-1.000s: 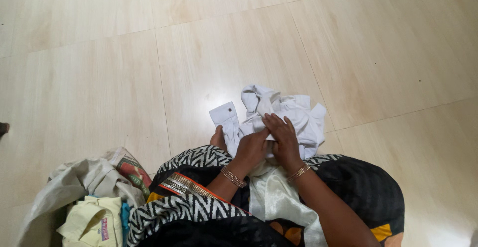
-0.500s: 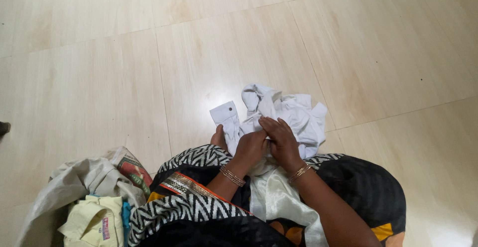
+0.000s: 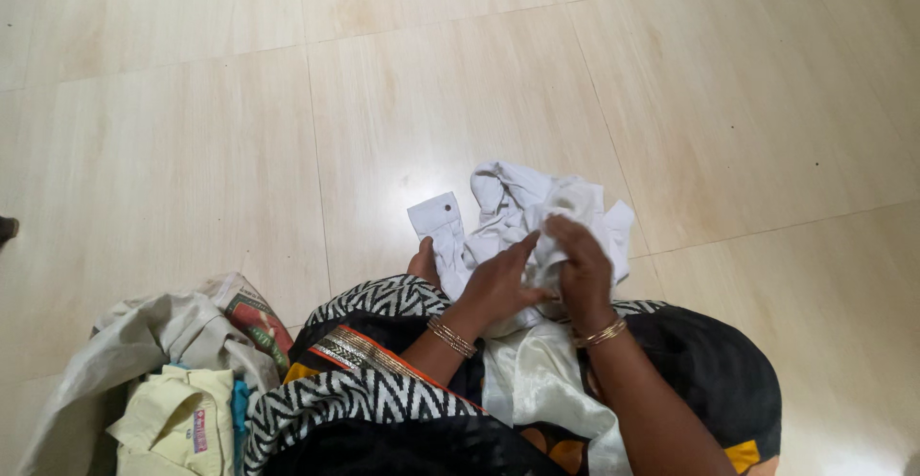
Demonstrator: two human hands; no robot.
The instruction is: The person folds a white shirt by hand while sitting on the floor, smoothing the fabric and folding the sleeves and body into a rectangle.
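A crumpled white shirt (image 3: 517, 200) lies on the tiled floor just in front of my knees, one buttoned cuff (image 3: 433, 218) sticking out to the left. My left hand (image 3: 498, 284) rests on the shirt's near part, fingers stretched across the cloth. My right hand (image 3: 581, 267) is closed on a bunch of the white fabric and lifts it slightly. Both wrists wear thin gold bangles. My toes (image 3: 422, 262) show beside the cuff.
At the lower left sits a pile of clothes: a beige garment (image 3: 144, 342), a pale yellow one (image 3: 177, 423) and a printed packet (image 3: 251, 318). My lap is covered by black-and-white zigzag cloth (image 3: 355, 394) and a cream satin piece (image 3: 537, 380). Glossy cream floor tiles (image 3: 479, 73) spread beyond.
My right hand has risen and closed on a fold of the shirt, pulling it up and to the right. My left hand's fingers have spread flatter on the cloth.
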